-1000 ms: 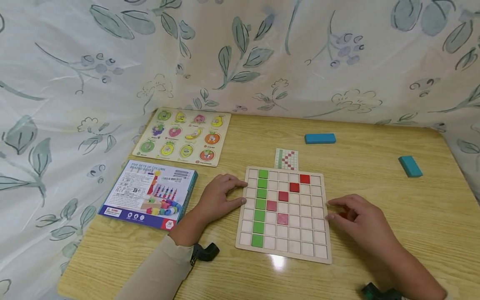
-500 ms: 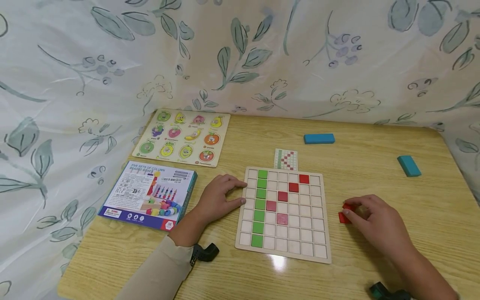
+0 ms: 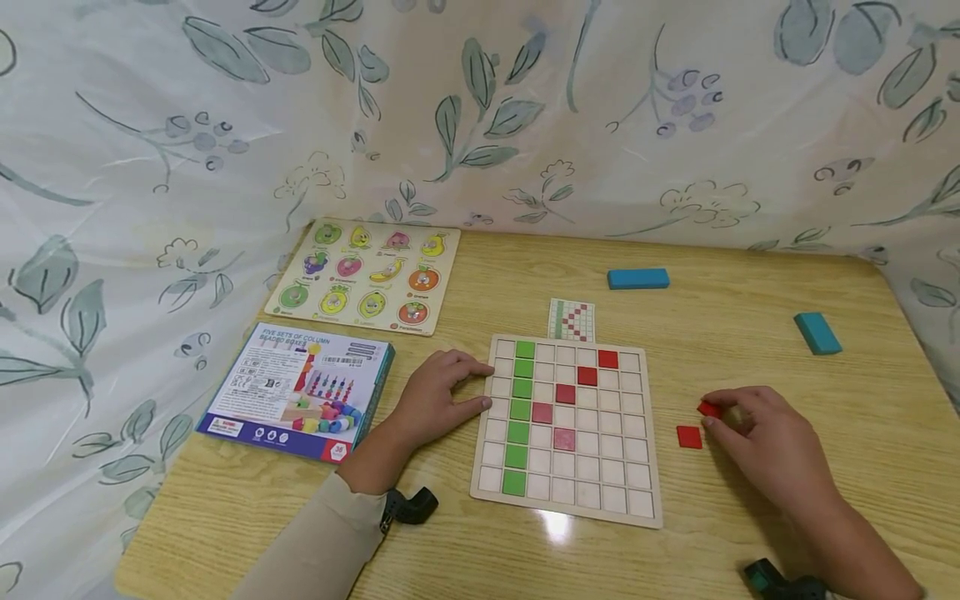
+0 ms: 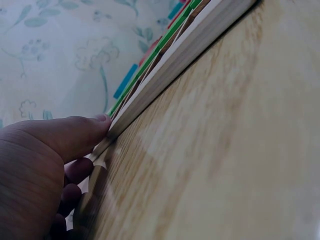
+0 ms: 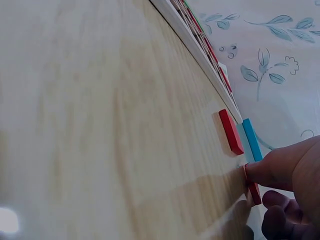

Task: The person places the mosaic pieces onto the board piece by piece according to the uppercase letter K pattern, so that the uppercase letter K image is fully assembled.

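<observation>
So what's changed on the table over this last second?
The right hand drew back from the wooden grid board's right edge, pinching one small red square tile and leaving another red tile flat on the table. The left hand kept resting on the board's left edge.

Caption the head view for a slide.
Left hand steadies the square wooden grid board; right hand pinches a small red square tile beside it.

On the wooden table (image 3: 750, 517), the left hand (image 3: 438, 396) rests against the left edge of the grid board (image 3: 570, 487). Well to the board's right, the right hand (image 3: 753, 433) pinches a red tile (image 3: 709, 409); another red tile (image 3: 688, 437) lies just beside it.
</observation>
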### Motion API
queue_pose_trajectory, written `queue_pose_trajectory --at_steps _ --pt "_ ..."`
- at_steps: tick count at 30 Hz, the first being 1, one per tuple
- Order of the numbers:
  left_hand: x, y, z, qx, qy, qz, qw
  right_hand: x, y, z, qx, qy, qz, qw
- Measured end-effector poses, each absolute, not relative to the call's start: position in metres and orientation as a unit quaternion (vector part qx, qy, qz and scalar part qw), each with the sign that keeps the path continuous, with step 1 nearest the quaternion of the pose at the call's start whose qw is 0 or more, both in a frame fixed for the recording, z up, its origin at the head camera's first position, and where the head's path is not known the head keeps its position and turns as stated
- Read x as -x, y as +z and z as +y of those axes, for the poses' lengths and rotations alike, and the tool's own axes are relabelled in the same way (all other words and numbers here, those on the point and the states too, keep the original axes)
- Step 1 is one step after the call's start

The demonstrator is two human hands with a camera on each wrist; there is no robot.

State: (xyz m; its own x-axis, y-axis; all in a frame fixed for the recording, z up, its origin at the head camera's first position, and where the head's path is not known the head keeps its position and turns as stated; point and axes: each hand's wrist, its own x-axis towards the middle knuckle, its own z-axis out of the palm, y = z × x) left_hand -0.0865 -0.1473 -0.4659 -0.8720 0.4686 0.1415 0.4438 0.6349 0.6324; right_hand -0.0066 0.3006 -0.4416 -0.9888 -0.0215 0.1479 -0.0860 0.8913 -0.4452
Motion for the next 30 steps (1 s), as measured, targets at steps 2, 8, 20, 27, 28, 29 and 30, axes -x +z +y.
queue_pose_trajectory --at_steps 2,8,20,27,28,29,30 --pt "0.087 -0.466 -0.147 -0.251 0.345 0.904 0.020 0.007 -0.442 0.303 -0.024 0.230 -0.971 0.068" --pt "0.087 -0.466 -0.147 -0.251 0.346 0.904 0.018 0.007 -0.443 0.307 -0.014 0.226 -0.972 0.060" --pt "0.086 -0.465 -0.146 -0.251 0.345 0.904 0.021 0.006 -0.439 0.302 -0.007 0.245 -0.969 0.038" --pt "0.086 -0.464 -0.147 -0.251 0.344 0.905 0.021 0.005 -0.433 0.292 -0.015 0.264 -0.964 0.032" --pt "0.086 -0.465 -0.146 -0.251 0.344 0.905 0.022 0.004 -0.432 0.290 -0.015 0.266 -0.963 0.030" --pt "0.086 -0.465 -0.146 -0.251 0.344 0.905 0.022 0.004 -0.431 0.288 -0.015 0.268 -0.963 0.028" --pt "0.086 -0.465 -0.147 -0.250 0.344 0.905 0.023 0.003 -0.430 0.286 -0.016 0.269 -0.963 0.026"
